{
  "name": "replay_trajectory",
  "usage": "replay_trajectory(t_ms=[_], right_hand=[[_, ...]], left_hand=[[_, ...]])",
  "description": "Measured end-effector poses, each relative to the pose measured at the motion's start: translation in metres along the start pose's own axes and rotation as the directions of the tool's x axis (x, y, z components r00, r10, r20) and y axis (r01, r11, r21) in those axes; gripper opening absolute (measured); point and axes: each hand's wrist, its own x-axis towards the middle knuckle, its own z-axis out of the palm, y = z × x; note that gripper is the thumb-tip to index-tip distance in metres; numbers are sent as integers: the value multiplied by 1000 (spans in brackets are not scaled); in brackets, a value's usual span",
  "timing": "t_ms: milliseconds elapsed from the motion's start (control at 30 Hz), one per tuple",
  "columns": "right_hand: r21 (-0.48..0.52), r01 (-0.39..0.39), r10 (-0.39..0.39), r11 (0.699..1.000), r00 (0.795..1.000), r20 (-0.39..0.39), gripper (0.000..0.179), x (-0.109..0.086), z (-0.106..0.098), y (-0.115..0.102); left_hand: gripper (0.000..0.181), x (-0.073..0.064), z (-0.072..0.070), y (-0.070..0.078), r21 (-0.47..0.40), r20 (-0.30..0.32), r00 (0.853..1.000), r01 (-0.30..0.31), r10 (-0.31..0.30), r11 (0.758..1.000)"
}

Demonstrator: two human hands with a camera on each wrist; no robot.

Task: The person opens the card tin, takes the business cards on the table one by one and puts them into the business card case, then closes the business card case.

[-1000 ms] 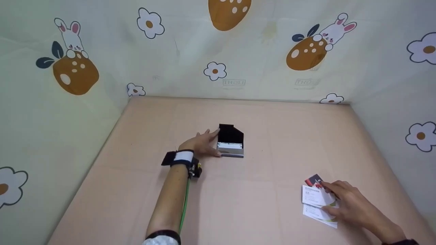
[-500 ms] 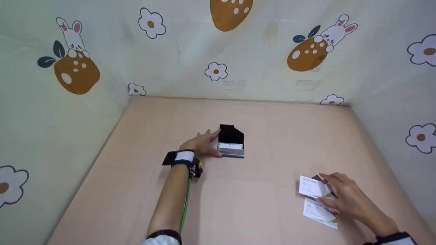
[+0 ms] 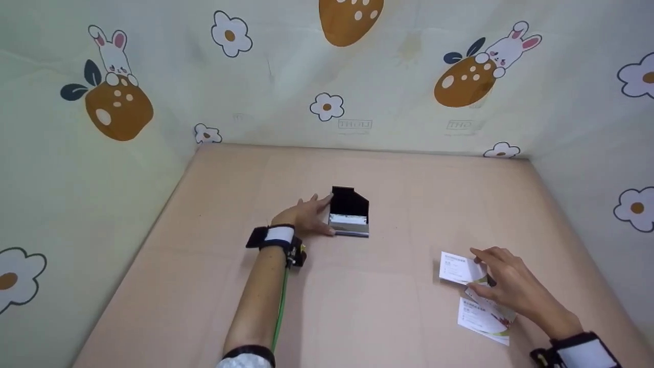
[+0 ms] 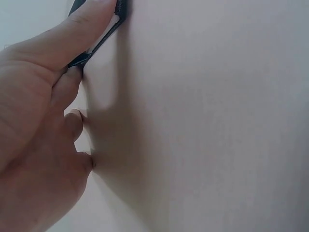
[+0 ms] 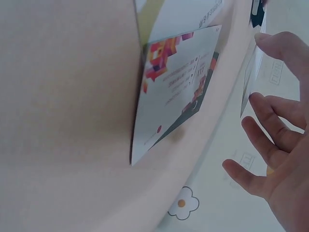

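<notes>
My left hand [image 3: 306, 217] grips the left edge of an open business card holder [image 3: 349, 204], black inside with a silver front, lying on the table. In the left wrist view the thumb covers much of the card holder [image 4: 121, 8]. Over at the right, my right hand [image 3: 516, 286] pinches a white business card [image 3: 457, 267] between thumb and fingers, raised off the table. Below it several more business cards [image 3: 480, 319] lie overlapping. The right wrist view shows one white card with a red and orange pattern [image 5: 178, 82] over a dark one.
The pinkish table [image 3: 383, 296] meets a patterned cloth wall [image 3: 276, 76] at the back and on both sides. A green cable [image 3: 281, 312] runs along my left forearm.
My right hand has lifted the white card off the other cards and moved it up and left. The left hand stays at the card holder.
</notes>
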Motion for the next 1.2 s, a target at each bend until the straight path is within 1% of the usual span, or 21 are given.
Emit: replay_trajectory(t_ms=[133, 233, 433, 533, 633, 767, 867, 1000, 1200], right_hand=[[4, -10, 10, 1000, 1000, -1, 76, 5, 1, -1], [13, -22, 22, 1000, 1000, 3, 77, 9, 1, -2], [21, 1, 0, 1000, 1000, -25, 73, 22, 2, -4], [38, -20, 20, 999, 1000, 4, 72, 28, 3, -6], [60, -61, 58, 996, 997, 42, 72, 33, 2, -8], [75, -126, 119, 989, 988, 98, 72, 40, 0, -10], [77, -153, 142, 985, 982, 128, 72, 46, -1, -11], [80, -145, 134, 986, 982, 132, 72, 56, 0, -12], [64, -87, 82, 994, 993, 81, 70, 71, 5, -16]], left_hand=[[103, 0, -1, 1, 9, -3, 1000, -9, 9, 1000], [104, 0, -1, 2, 2, 1, 1000, 2, -2, 1000], [105, 3, -1, 2, 7, 6, 1000, 26, -26, 1000], [104, 3, -1, 2, 2, 10, 1000, 26, -26, 1000], [104, 3, -1, 2, -3, 13, 1000, 18, -18, 1000], [104, 2, 0, 2, 2, 9, 1000, 14, -14, 1000], [104, 1, 0, 1, 2, 5, 1000, 17, -17, 1000], [104, 1, 0, 1, -8, 6, 1000, 14, -14, 1000], [104, 3, -1, 1, 0, 13, 1000, 16, -16, 1000]])
